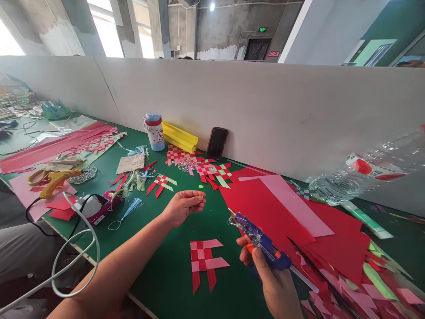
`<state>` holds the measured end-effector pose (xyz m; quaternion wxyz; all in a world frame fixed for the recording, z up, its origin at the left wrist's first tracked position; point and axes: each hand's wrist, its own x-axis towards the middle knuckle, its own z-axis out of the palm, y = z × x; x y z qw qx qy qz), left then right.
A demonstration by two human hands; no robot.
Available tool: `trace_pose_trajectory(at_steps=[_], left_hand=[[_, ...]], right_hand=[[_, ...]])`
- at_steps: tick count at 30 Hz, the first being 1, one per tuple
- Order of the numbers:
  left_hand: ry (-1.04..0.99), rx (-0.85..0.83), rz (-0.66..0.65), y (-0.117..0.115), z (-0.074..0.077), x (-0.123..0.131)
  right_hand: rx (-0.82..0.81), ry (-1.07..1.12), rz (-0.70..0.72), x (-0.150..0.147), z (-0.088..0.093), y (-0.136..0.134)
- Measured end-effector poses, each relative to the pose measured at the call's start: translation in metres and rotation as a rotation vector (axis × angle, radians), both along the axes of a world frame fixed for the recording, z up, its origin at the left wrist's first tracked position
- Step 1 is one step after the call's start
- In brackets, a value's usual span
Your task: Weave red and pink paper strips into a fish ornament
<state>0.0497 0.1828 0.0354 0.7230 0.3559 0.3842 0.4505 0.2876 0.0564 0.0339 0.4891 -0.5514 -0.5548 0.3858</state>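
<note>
My right hand (274,277) grips a dark blue hot glue gun (265,241) with an orange trigger; its nozzle points up and left, and strings of dried glue cling to its front. My left hand (184,206) is raised over the table, thumb and fingertips pinched together; anything between them is too small to make out. Below, between both hands, a woven red and pink paper fish (201,258) lies flat, its strip ends pointing right and down. Just beyond my left fingertips is a tiny bright green paper piece (201,186).
Red paper sheets (265,208) and paper scraps (352,292) cover the right side, near a large plastic bottle (375,170). A phone (217,142) and a cup (155,133) stand by the partition (206,88). Leftward lie tassels (131,208), a yellow glue gun (58,181) and a white cable (96,248).
</note>
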Motion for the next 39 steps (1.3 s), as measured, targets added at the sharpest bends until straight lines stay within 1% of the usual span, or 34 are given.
trace_pose_trajectory(at_steps=[3, 5, 8, 11, 14, 17, 19, 22, 27, 30, 35, 39], left_hand=[[0.086, 0.034, 0.01, 0.005, -0.005, 0.001], [0.173, 0.083, 0.042, 0.02, -0.003, -0.002], [0.361, 0.182, 0.158, 0.062, 0.003, -0.016], [0.637, 0.239, 0.254, 0.11, 0.006, -0.036], [0.92, 0.264, 0.253, 0.146, 0.004, -0.051], [1.152, 0.3, 0.199, 0.166, -0.003, -0.054], [1.272, 0.325, 0.146, 0.173, -0.007, -0.054], [1.41, 0.352, 0.062, 0.183, -0.009, -0.053], [1.55, 0.39, -0.055, 0.194, -0.009, -0.056], [1.61, 0.401, -0.092, 0.197, -0.008, -0.055], [1.672, 0.43, -0.116, 0.196, -0.006, -0.049], [1.684, 0.474, -0.133, 0.196, -0.005, -0.044]], right_hand=[[0.0, 0.007, -0.012, -0.001, -0.001, 0.0], [-0.008, 0.011, -0.01, -0.003, -0.001, 0.0], [-0.036, 0.028, -0.037, -0.009, 0.004, -0.003], [-0.053, 0.065, -0.084, -0.014, 0.008, -0.005], [-0.048, 0.069, -0.104, -0.014, 0.007, -0.006], [-0.01, 0.031, -0.08, -0.006, 0.002, -0.003], [0.016, 0.01, -0.07, -0.002, 0.0, -0.002], [0.003, 0.018, -0.11, -0.002, 0.001, -0.002], [-0.042, 0.013, -0.13, -0.008, 0.007, -0.004], [-0.05, 0.011, -0.124, -0.005, 0.004, -0.002], [-0.034, -0.031, -0.018, 0.006, -0.005, 0.002], [-0.053, -0.018, -0.033, 0.005, -0.007, 0.001]])
